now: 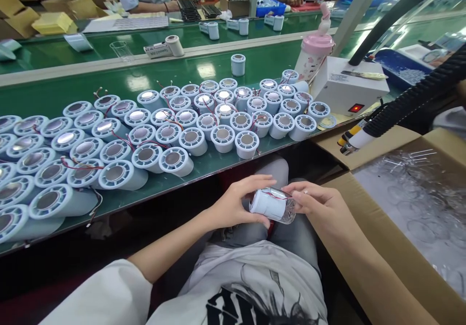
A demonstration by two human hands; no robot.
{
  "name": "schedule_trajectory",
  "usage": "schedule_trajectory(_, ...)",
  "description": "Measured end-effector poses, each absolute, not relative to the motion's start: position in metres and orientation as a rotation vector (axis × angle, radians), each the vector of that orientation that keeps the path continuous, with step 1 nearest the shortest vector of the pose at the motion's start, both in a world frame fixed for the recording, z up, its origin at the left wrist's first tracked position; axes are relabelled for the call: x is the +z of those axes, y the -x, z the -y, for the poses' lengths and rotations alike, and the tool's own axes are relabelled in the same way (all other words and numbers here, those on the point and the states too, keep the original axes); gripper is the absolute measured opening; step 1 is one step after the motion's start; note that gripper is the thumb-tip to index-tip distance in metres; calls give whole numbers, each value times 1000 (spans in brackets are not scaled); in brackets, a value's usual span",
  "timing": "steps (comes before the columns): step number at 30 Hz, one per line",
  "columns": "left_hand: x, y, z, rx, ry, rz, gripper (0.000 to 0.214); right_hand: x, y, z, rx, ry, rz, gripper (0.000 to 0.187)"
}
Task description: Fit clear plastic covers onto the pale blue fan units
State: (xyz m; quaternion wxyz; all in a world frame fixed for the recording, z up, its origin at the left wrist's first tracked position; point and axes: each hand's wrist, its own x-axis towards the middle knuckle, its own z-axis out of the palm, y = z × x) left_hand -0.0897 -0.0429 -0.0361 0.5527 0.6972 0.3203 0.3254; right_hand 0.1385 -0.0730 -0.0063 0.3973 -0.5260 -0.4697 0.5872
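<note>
Over my lap, my left hand wraps its thumb and fingers round a light-blue cylindrical housing. A clear plastic cover with a ribbed end sits around the housing's right part. Thin red and dark wires run along the housing toward my right hand. The right thumb and fingers are pinched at the cover's end, where the wires lead; the exact grip point is partly hidden by the fingers. On the green bench before me stand many similar light-blue housings, several with loose wires.
An open carton of clear plastic covers stands at my right. Beside it are a white box with a lit red switch, a black hose and a pink-lidded cup. Two people work across the conveyor.
</note>
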Motion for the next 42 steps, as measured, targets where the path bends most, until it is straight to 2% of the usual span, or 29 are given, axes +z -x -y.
schedule_trajectory(5, -22, 88, 46, 629, -1330, -706, 69, -15, -143, 71, 1638, 1223, 1024, 30)
schedule_trajectory(7, -20, 86, 49, 673, -1224, -730, 64, -17, -145, 73, 1608, 1109, 1156, 22)
schedule_trajectory(8, -20, 85, 51, 707, -1170, -747, 62, -18, -145, 75, 1555, 1075, 1279, 20)
schedule_trajectory(11, -23, 83, 57, 781, -1035, -774, 56, -16, -147, 80, 1217, 1110, 1729, 37)
schedule_trajectory(13, -24, 83, 59, 737, -981, -752, 61, -14, -147, 84, 1005, 1155, 1915, 38)
schedule_trajectory(15, -23, 86, 60, 678, -990, -729, 71, -13, -148, 86, 943, 1157, 1973, 36)
schedule_trajectory(19, -18, 92, 59, 651, -1182, -730, 81, -13, -150, 87, 1044, 1176, 1910, 39)
schedule_trajectory(25, -11, 95, 56, 676, -1329, -652, 73, -12, -150, 88, 1284, 1131, 1734, 42)
schedule_trajectory(42, -12, 97, 56, 694, -1456, -636, 76, -4, -147, 86, 1667, 1065, 1434, 41)
